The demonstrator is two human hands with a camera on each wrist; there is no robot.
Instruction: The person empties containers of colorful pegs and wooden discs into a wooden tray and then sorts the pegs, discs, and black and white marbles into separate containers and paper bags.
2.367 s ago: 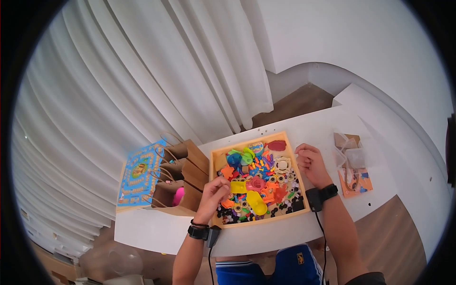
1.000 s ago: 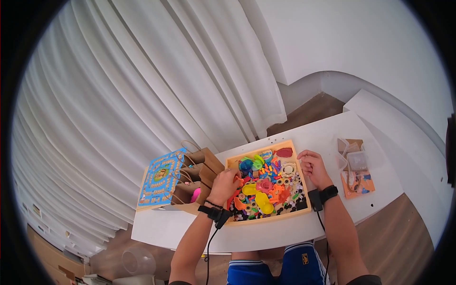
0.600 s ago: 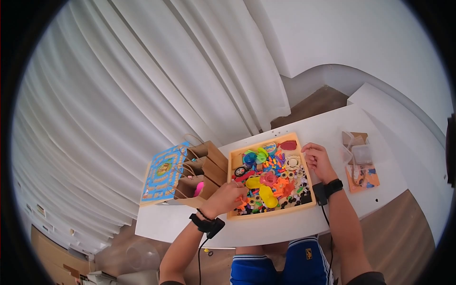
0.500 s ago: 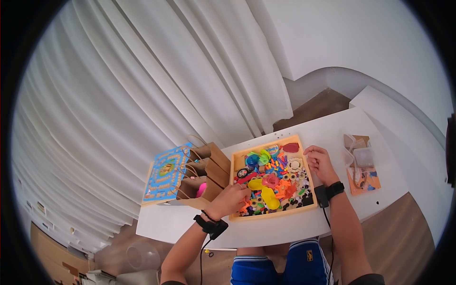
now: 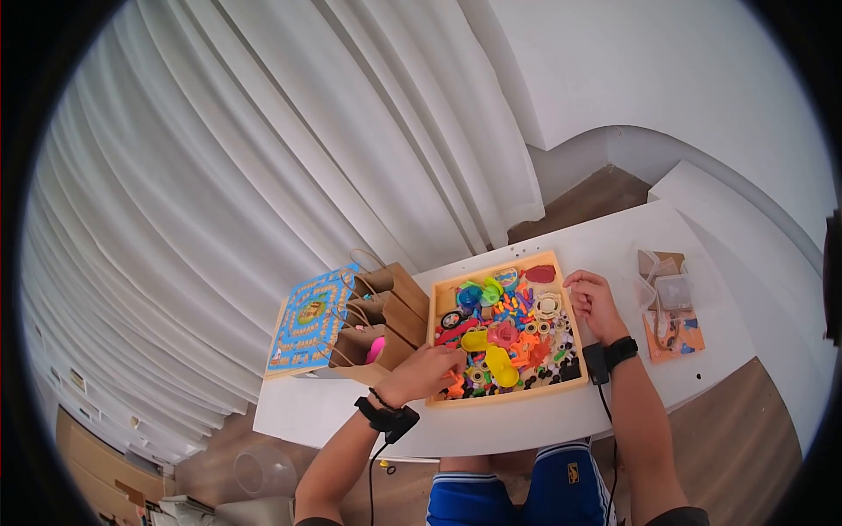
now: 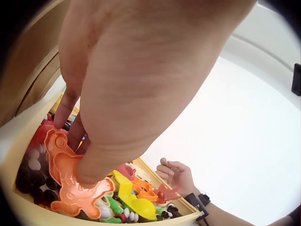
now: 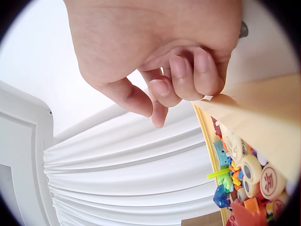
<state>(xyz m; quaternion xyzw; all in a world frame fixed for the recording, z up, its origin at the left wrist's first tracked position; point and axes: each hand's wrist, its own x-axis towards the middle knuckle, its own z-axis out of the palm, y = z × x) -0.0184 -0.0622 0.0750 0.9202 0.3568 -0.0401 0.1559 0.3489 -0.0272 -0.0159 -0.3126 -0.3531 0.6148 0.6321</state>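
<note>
My left hand (image 5: pixel 421 373) reaches over the left front corner of a wooden tray (image 5: pixel 517 393). Its thumb lies inside a hollow orange animal-shaped toy mold (image 6: pixel 84 200), with the fingers on the mold's far side, so the hand pinches it. In the head view most of this mold is hidden under the hand. Beside it lie yellow toy molds (image 5: pixel 500 366) and a pink flower-like piece (image 5: pixel 503 333). At the tray's right rim my right hand (image 5: pixel 593 305) rests with loosely curled fingers and holds nothing.
Brown paper bags (image 5: pixel 409 302) stand against the tray's left side, next to a blue printed game board (image 5: pixel 311 309). Clear plastic boxes (image 5: pixel 674 291) and an orange card (image 5: pixel 684 337) lie to the right. A black-rimmed wheel (image 5: pixel 451 321) sits in the tray.
My left hand went to the orange mold at the tray's upper left, then came down to the front left corner, uncovering the black-rimmed wheel. The right hand has stayed by the rim.
</note>
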